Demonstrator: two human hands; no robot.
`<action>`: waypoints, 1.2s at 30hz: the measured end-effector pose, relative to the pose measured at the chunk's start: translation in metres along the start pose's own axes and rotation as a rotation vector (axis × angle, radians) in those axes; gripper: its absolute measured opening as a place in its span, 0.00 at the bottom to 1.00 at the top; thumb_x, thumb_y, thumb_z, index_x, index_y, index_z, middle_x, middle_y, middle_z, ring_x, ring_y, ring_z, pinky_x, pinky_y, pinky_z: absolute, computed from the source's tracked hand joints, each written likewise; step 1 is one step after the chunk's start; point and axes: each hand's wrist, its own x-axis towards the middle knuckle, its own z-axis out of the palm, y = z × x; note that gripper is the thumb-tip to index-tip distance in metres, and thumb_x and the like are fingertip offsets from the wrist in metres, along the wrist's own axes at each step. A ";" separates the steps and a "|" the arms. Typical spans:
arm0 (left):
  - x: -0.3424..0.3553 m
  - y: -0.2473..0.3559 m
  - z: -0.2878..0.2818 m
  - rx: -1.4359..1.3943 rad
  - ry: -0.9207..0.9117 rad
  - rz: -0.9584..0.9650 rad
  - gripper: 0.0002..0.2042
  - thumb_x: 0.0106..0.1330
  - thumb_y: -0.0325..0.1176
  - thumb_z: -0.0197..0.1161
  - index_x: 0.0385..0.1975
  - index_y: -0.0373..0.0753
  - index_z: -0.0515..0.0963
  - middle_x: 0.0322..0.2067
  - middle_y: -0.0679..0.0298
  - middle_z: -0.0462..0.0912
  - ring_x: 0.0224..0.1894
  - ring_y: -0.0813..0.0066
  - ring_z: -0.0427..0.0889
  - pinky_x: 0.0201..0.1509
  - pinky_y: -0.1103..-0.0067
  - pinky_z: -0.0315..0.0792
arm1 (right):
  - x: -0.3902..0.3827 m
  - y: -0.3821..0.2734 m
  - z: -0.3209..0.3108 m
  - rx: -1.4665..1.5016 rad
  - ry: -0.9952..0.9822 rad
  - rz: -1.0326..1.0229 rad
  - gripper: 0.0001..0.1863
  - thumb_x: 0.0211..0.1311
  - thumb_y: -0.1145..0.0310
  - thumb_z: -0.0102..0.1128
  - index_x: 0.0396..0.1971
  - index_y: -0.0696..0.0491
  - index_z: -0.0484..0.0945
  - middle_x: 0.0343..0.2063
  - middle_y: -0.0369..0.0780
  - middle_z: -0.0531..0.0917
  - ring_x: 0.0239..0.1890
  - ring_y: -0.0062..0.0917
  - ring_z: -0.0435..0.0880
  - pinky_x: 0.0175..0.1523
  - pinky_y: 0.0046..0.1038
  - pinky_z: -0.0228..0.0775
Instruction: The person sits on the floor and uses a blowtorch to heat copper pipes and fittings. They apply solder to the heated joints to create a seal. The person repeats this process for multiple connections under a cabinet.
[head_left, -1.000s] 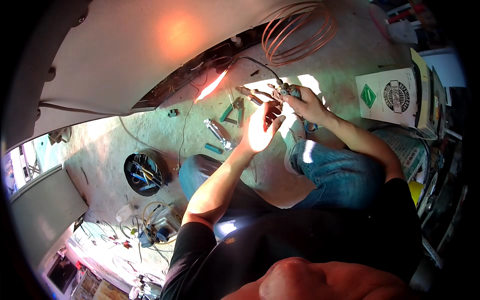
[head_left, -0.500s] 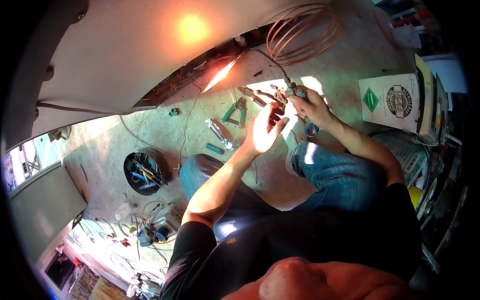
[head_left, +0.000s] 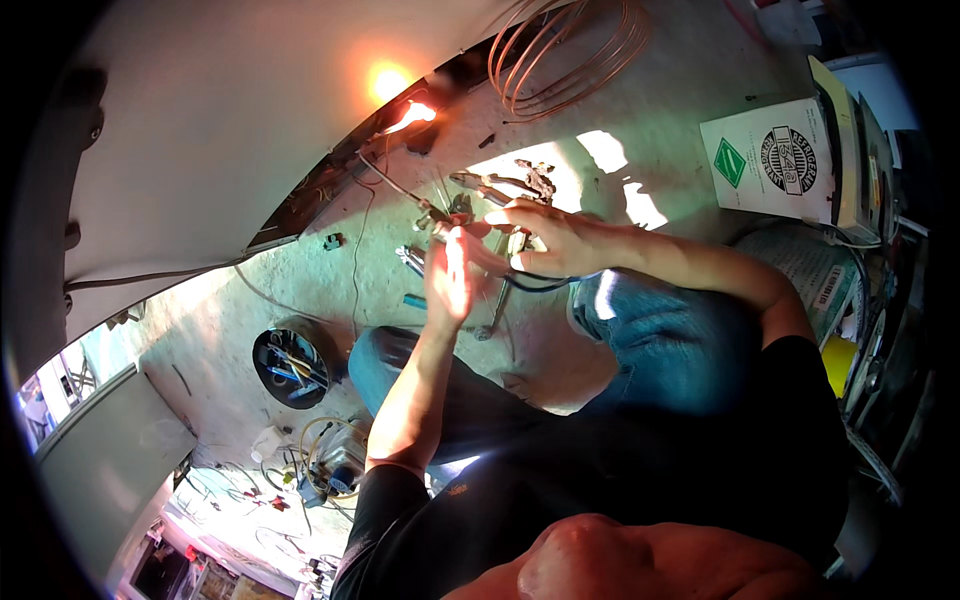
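Got my left hand (head_left: 450,280) wrapped round the torch (head_left: 433,214), near the big panel (head_left: 230,120); can't tell if my right hand (head_left: 560,243) grips anything. I'd keep that flame (head_left: 412,116) steady, off the panel.

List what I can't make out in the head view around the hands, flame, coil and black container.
All in the head view:
Left hand: its grip on the torch is blurred and hidden by the hand itself.
Right hand: blur obscures whether its fingers touch the torch.
Flame: glare hides what it meets.
Copper coil: cut off by the top edge.
Black container: contents overlap, too small.
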 end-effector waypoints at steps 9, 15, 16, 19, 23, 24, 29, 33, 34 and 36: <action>-0.010 0.025 -0.043 0.396 0.357 -0.238 0.12 0.72 0.37 0.62 0.45 0.35 0.73 0.21 0.68 0.74 0.21 0.81 0.73 0.23 0.78 0.67 | 0.009 0.178 0.062 -0.191 0.229 0.268 0.15 0.57 0.70 0.67 0.44 0.55 0.77 0.44 0.47 0.79 0.49 0.44 0.79 0.53 0.42 0.73; 0.046 0.022 -0.043 0.935 0.374 -0.153 0.21 0.64 0.37 0.70 0.46 0.29 0.70 0.28 0.42 0.84 0.33 0.43 0.86 0.35 0.63 0.77 | 0.046 0.201 0.087 -0.453 0.172 0.302 0.15 0.55 0.66 0.68 0.40 0.56 0.77 0.47 0.47 0.74 0.57 0.42 0.74 0.58 0.42 0.72; 0.059 0.021 -0.042 0.974 0.373 -0.185 0.21 0.64 0.39 0.69 0.45 0.30 0.70 0.30 0.41 0.84 0.34 0.42 0.86 0.36 0.61 0.78 | 0.049 0.204 0.091 -0.483 0.200 0.287 0.15 0.54 0.67 0.68 0.39 0.55 0.76 0.47 0.46 0.74 0.55 0.41 0.74 0.58 0.42 0.71; 0.092 -0.002 -0.050 1.028 0.398 -0.088 0.19 0.65 0.40 0.68 0.41 0.29 0.72 0.30 0.41 0.84 0.35 0.40 0.85 0.37 0.60 0.78 | 0.050 0.217 0.096 -0.555 0.279 0.255 0.13 0.53 0.70 0.63 0.39 0.55 0.75 0.46 0.46 0.73 0.53 0.42 0.74 0.57 0.43 0.70; 0.122 -0.022 -0.065 1.054 0.421 -0.080 0.18 0.66 0.41 0.67 0.37 0.29 0.74 0.30 0.41 0.84 0.35 0.39 0.85 0.37 0.58 0.78 | 0.046 0.227 0.102 -0.664 0.394 0.219 0.14 0.55 0.74 0.56 0.42 0.58 0.75 0.48 0.49 0.73 0.54 0.44 0.74 0.56 0.45 0.71; 0.127 -0.026 -0.066 1.053 0.432 -0.058 0.18 0.66 0.41 0.67 0.36 0.29 0.74 0.30 0.41 0.84 0.35 0.38 0.85 0.37 0.57 0.78 | 0.045 0.227 0.100 -0.701 0.398 0.225 0.15 0.56 0.73 0.56 0.44 0.58 0.75 0.49 0.50 0.73 0.55 0.44 0.73 0.56 0.46 0.71; 0.146 -0.036 -0.080 1.023 0.446 -0.190 0.21 0.65 0.45 0.65 0.36 0.28 0.75 0.33 0.39 0.84 0.39 0.36 0.83 0.44 0.53 0.77 | 0.048 0.222 0.099 -0.683 0.350 0.210 0.17 0.57 0.69 0.57 0.47 0.58 0.76 0.47 0.47 0.74 0.54 0.41 0.75 0.54 0.42 0.73; 0.150 -0.036 -0.080 0.986 0.445 -0.203 0.22 0.64 0.45 0.67 0.39 0.27 0.73 0.34 0.37 0.84 0.40 0.35 0.83 0.45 0.54 0.77 | 0.051 0.230 0.095 -0.711 0.301 0.193 0.18 0.57 0.69 0.59 0.48 0.57 0.77 0.46 0.47 0.75 0.51 0.41 0.77 0.51 0.41 0.75; 0.150 -0.028 -0.070 0.992 0.453 -0.175 0.23 0.64 0.45 0.67 0.40 0.27 0.73 0.34 0.37 0.83 0.40 0.34 0.83 0.45 0.54 0.77 | 0.052 0.231 0.094 -0.700 0.256 0.223 0.18 0.57 0.69 0.59 0.48 0.58 0.77 0.46 0.47 0.76 0.50 0.41 0.78 0.51 0.41 0.76; 0.148 -0.025 -0.071 1.005 0.473 -0.157 0.23 0.64 0.45 0.68 0.41 0.27 0.72 0.34 0.36 0.83 0.40 0.34 0.83 0.45 0.54 0.78 | 0.060 0.227 0.095 -0.689 0.200 0.236 0.20 0.58 0.68 0.59 0.50 0.58 0.78 0.45 0.48 0.77 0.49 0.42 0.79 0.50 0.41 0.76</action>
